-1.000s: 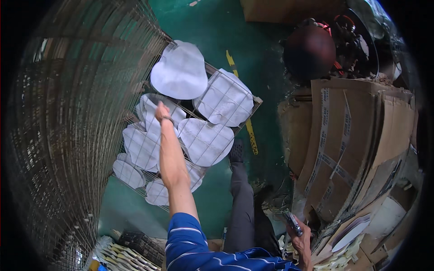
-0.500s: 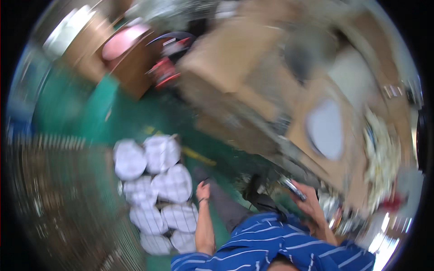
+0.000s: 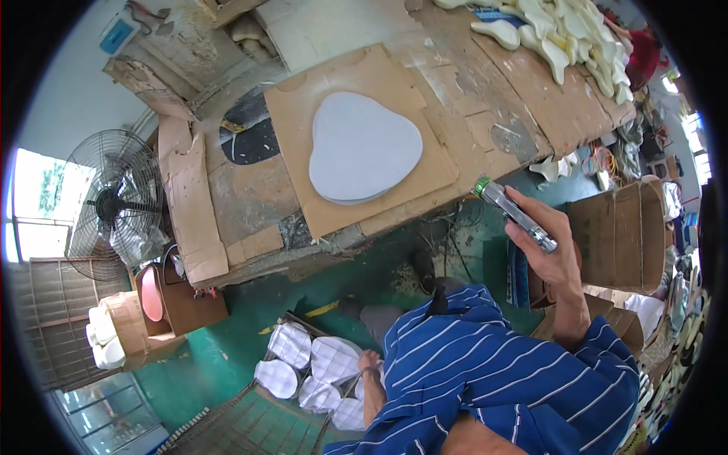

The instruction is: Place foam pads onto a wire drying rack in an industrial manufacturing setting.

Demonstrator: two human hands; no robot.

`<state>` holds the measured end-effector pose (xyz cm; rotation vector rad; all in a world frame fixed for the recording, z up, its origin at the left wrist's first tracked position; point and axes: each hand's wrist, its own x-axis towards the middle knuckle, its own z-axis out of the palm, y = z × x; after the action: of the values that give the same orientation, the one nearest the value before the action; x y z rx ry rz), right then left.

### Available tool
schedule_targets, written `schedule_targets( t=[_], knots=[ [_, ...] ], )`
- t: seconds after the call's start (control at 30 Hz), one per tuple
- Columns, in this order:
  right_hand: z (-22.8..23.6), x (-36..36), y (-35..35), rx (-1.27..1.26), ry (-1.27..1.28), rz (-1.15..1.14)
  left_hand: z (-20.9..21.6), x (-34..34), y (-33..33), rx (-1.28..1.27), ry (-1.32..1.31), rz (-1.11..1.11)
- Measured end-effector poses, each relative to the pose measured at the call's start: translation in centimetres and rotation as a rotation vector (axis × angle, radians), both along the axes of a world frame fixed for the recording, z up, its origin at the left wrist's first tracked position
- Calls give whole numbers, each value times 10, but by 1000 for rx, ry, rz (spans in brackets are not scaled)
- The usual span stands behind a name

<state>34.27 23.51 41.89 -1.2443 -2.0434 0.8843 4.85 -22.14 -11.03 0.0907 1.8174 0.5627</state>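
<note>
A desk point(image 3: 262, 186) with a worn, patchy top runs across the upper middle of the frame, above a green floor point(image 3: 246, 312). A round wire-caged fan point(image 3: 110, 205) stands at the left, and a heap of cream-coloured shaped pieces point(image 3: 557, 38) lies at the upper right. On the desk, a flat white rounded piece point(image 3: 364, 148) rests on a brown cardboard sheet point(image 3: 292, 125). Right of centre, the right hand point(image 3: 552, 239) has its fingers wrapped around a silver tool point(image 3: 519, 215) with a green end, held in front of the desk's edge and apart from the white piece. The left hand point(image 3: 369, 360) is low in the centre, just beside several white sheets point(image 3: 290, 345) on a wire rack point(image 3: 306, 324); whether its fingers are released or clenched cannot be told. An open cardboard box point(image 3: 618, 235) stands at the right.
</note>
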Motion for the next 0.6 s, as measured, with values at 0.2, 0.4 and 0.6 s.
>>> schedule_targets(
  t=[0.2,0.4,0.6],
  knots=[
    [-4,39,20,-82,-73,180,29,6,79,136,-94,898],
    [-13,29,44,-12,89,55,73,-24,211,172,262,359],
    [-13,35,37,-74,62,99,79,-46,272,385,219,296]
  ],
)
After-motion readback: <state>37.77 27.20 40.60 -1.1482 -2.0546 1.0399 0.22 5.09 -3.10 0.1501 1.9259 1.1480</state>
